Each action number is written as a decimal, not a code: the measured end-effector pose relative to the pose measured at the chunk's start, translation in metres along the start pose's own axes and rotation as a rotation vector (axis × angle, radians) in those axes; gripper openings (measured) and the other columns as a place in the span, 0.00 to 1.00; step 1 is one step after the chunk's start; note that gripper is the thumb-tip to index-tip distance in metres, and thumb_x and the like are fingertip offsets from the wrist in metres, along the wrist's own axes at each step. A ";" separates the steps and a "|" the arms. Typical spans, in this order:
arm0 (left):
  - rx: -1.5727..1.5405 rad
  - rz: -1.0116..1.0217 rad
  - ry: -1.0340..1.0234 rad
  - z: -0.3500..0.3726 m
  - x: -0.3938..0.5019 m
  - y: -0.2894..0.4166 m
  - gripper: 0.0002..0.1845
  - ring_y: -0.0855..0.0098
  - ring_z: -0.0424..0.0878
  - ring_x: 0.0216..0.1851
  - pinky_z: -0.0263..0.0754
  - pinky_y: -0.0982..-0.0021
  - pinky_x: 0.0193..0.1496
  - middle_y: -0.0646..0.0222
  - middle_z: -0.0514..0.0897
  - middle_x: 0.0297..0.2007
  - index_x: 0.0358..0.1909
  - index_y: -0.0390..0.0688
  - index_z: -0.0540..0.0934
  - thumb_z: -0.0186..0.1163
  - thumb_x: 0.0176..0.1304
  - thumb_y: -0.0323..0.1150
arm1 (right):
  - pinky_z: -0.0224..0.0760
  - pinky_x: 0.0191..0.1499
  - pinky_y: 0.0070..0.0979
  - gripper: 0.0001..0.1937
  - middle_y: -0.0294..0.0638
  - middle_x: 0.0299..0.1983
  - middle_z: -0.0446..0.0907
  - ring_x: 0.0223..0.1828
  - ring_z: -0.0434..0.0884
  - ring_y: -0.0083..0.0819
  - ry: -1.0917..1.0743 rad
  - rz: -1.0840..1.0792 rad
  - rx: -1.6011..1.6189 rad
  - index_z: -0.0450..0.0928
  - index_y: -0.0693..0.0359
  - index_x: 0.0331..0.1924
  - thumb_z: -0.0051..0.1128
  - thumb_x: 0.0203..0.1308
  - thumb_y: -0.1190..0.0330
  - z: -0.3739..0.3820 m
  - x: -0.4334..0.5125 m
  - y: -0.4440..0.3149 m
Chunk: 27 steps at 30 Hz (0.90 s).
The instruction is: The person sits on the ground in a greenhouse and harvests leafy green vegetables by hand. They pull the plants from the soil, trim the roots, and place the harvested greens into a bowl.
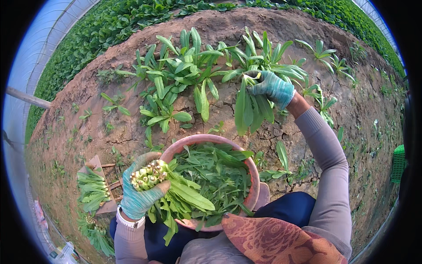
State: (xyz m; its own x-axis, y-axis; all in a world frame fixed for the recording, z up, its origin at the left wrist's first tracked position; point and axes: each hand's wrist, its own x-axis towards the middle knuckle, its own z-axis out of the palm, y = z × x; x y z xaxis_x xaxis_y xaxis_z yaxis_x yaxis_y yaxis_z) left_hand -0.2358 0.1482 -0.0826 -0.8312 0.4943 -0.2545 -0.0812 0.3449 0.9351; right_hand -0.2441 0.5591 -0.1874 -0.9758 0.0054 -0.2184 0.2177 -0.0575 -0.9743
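Note:
My left hand (pixel 141 184), in a teal knit glove, grips a thick bunch of leafy greens (pixel 184 194) with the cut stem ends facing up and left. The bunch leans over the left rim of a pink round tub (pixel 253 184). Loose green leaves (pixel 211 171) fill the tub. My right hand (pixel 272 87), gloved alike, pinches several long leaves (pixel 252 110) that hang down from the fingers. Just behind it a leafy plant (pixel 263 54) grows from the soil; whether the held leaves are still joined to it cannot be told.
More leafy plants (pixel 188 66) grow left of my right hand. Bundled greens (pixel 94 189) lie on a flat board (pixel 107 207) at left, with another bunch (pixel 95 236) below. A green crate (pixel 398 163) stands far right. Cracked soil (pixel 128 132) surrounds the tub; dense crops (pixel 99 43) line the back.

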 end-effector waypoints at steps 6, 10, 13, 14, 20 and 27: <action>-0.211 0.112 -0.212 0.004 -0.003 -0.001 0.38 0.80 0.78 0.47 0.73 0.75 0.53 0.72 0.82 0.46 0.61 0.38 0.71 0.72 0.44 0.22 | 0.75 0.48 0.21 0.19 0.30 0.39 0.80 0.40 0.77 0.18 -0.199 -0.155 -0.316 0.76 0.59 0.49 0.66 0.52 0.76 0.123 0.050 -0.059; -0.079 0.114 -0.189 0.006 -0.005 -0.008 0.41 0.80 0.77 0.50 0.72 0.76 0.54 0.69 0.80 0.52 0.65 0.41 0.67 0.72 0.46 0.22 | 0.75 0.47 0.20 0.19 0.31 0.39 0.80 0.41 0.77 0.18 -0.204 -0.237 0.002 0.75 0.61 0.50 0.63 0.53 0.81 0.183 0.057 -0.075; -0.112 0.154 -0.023 0.003 -0.003 -0.016 0.44 0.79 0.78 0.49 0.74 0.75 0.54 0.67 0.80 0.50 0.68 0.38 0.62 0.71 0.46 0.21 | 0.75 0.45 0.20 0.16 0.31 0.38 0.80 0.39 0.77 0.18 -0.090 -0.228 0.035 0.75 0.62 0.48 0.65 0.55 0.78 0.217 0.054 -0.069; 0.041 0.187 0.049 0.000 -0.004 -0.019 0.46 0.78 0.78 0.49 0.75 0.75 0.53 0.66 0.79 0.51 0.69 0.36 0.59 0.71 0.46 0.21 | 0.76 0.42 0.20 0.17 0.37 0.37 0.81 0.37 0.79 0.21 -0.016 -0.246 0.023 0.72 0.67 0.49 0.63 0.55 0.78 0.226 0.052 -0.066; 0.038 0.346 0.299 -0.002 -0.002 -0.039 0.48 0.74 0.77 0.52 0.74 0.73 0.55 0.62 0.71 0.60 0.70 0.37 0.57 0.70 0.45 0.19 | 0.74 0.41 0.19 0.18 0.39 0.39 0.80 0.38 0.78 0.21 -0.037 -0.297 0.332 0.70 0.70 0.49 0.64 0.57 0.75 0.259 0.041 -0.048; 0.078 0.214 0.317 -0.016 0.011 -0.042 0.35 0.75 0.79 0.50 0.76 0.72 0.54 0.65 0.80 0.51 0.60 0.35 0.69 0.68 0.47 0.18 | 0.71 0.43 0.19 0.20 0.37 0.40 0.78 0.39 0.75 0.22 -0.097 -0.289 0.170 0.71 0.66 0.54 0.63 0.59 0.71 0.271 0.029 -0.056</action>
State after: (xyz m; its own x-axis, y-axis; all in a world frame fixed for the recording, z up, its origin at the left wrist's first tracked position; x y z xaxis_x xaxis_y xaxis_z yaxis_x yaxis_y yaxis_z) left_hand -0.2502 0.1259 -0.1204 -0.9545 0.2947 0.0449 0.1448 0.3266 0.9340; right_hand -0.2891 0.2915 -0.1241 -0.9956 -0.0490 0.0797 -0.0662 -0.2331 -0.9702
